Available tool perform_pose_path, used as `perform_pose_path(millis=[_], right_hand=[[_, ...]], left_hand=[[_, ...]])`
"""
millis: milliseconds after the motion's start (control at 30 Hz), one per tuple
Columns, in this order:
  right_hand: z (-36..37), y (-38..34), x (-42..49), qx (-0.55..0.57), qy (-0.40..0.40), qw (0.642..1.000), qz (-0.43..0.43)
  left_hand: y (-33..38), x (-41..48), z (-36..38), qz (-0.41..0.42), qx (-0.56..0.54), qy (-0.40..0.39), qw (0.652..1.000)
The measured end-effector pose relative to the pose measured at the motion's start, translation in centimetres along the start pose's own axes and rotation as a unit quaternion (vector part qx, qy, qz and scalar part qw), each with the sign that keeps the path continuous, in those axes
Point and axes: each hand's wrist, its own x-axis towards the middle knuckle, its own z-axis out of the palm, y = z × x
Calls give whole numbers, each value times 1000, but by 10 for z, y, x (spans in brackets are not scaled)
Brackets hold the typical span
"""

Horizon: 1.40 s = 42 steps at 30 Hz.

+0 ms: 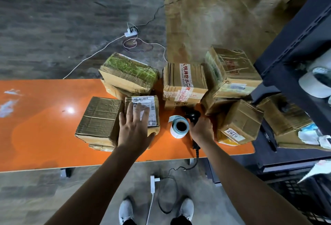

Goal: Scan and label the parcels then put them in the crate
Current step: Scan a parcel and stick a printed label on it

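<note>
the orange table (pixel 44 126) runs across in front of you. a dark shelving rack (pixel 295 45) stands at its right end and a black latticed crate (pixel 293 194) sits low on the right, beside your right arm. cardboard parcels crowd the table's right half: a tall stack (pixel 231 70) at the far right, a box with red print on white tape (pixel 184 81) in the middle, a green-wrapped box (pixel 129 74) further left, and a plain box (pixel 100 117) nearest you on the left. the small parcel (pixel 157 108) with the white shipping label (pixel 143 100) sits just right of that plain box, close against it. your left hand (pixel 135 128) lies flat on top of this parcel, fingers straight and spread over the label, thumb at its near edge, nothing curled round it. just right of the parcel is the label roll (pixel 179 126), its dark core facing you. your right hand (pixel 201 130) is wrapped round the handle of the black scanner (pixel 192 114), beside the roll and apart from the parcel. the scanner's cable (pixel 197 155) drops over the table's near edge.
</note>
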Motion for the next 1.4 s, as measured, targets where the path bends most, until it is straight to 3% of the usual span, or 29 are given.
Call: perform_pose_path(millis=[100,267,400,500,600,767,867,1000,1233,1400], right_hand=[[3,-7,-6,-58,54,996,-36],[18,-18,-7,-178,-4,982,-60],[23,-29,-2,-197,-14,979,-46],[17,-33,2,-185,-31,980,-59],[4,-35,-3,-124,-42,984,-124],[-28,-33,-24,1,-6,970,-244],[-45,-31,-32,80,28,943,-322],[-63,-33,-38,124,22,931,-344],[-88,-40,-45,177,-8,915,-363],[-93,-44,-49,169,-25,927,-333]], left_hand=[[5,-1,-5,15,-2,12,1000],[15,-9,-12,48,-25,77,996],[20,-16,-12,58,-44,110,991],[23,-19,-14,58,-72,113,989],[26,-20,-17,59,-112,137,983],[31,-10,-34,-15,-256,124,958],[32,1,-47,-92,-386,32,917],[38,12,-59,-159,-543,-104,818],[32,18,-60,-157,-645,-131,737],[30,20,-56,-133,-701,-130,689]])
